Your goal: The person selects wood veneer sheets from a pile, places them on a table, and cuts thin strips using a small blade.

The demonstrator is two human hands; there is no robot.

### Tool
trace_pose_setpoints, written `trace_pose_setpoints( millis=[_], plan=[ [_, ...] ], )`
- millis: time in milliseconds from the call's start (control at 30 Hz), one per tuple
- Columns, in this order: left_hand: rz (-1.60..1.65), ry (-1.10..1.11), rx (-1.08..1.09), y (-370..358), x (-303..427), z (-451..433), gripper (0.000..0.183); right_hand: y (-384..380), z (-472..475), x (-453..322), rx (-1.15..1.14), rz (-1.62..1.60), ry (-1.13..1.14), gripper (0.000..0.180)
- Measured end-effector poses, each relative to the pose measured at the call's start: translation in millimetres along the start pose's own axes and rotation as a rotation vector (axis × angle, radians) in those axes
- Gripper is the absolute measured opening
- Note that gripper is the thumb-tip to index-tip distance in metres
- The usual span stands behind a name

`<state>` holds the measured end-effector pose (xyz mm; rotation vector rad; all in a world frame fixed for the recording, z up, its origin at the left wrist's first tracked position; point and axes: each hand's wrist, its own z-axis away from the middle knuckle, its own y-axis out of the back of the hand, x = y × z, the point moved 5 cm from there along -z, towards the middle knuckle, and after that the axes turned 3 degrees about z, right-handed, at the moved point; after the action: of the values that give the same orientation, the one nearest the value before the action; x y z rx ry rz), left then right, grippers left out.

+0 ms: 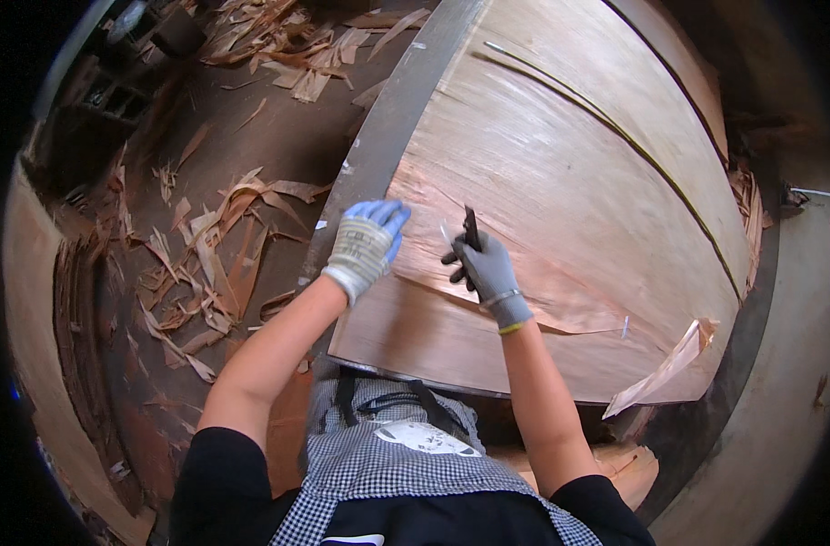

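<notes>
Wood veneer sheets (517, 157) lie stacked on a worktable before me, with a torn, overlapping seam near my side. My left hand (365, 242), in a striped glove with blue fingers, is at the stack's left edge. Its fingers are close together, and whether they pinch anything is unclear. Over the veneer, my right hand (486, 266) wears a grey glove with dark fingertips. It grips a dark, narrow tool (471, 222), possibly a utility knife. A clear, thin strip (445, 232) shows beside that hand. Farther right, a short whitish strip (625, 326) lies on the veneer.
Torn veneer scraps (213, 252) litter the floor on the left. A loose veneer strip (664, 372) hangs over the near right corner. A long, thin rod (551, 78) lies across the sheets. Stacked sheets (80, 355) stand at far left; a pale board (763, 409) runs along the right.
</notes>
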<state>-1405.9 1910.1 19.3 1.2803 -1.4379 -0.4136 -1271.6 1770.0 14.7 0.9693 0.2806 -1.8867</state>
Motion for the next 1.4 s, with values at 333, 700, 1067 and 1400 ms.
trace_pose_setpoints(
  millis=[333, 700, 1067, 1400],
  plan=[
    [-0.186, -0.129, -0.201, -36, -16, -50, 0.043, -23, -116, 18, 0.272, -0.012, 0.106, 0.014],
    [-0.348, -0.09, -0.553, -60, 28, -85, 0.047, 119, -29, 46, 0.415, 0.017, -0.081, 0.013],
    [0.021, -0.552, -0.429, -169, 165, -66, 0.046, 184, 18, 126, 0.677, 0.754, 0.161, 0.013],
    [-0.014, -0.49, -0.494, -196, 273, 9, 0.05, 215, 120, 235, 0.659, 0.531, -0.176, 0.036]
  ],
)
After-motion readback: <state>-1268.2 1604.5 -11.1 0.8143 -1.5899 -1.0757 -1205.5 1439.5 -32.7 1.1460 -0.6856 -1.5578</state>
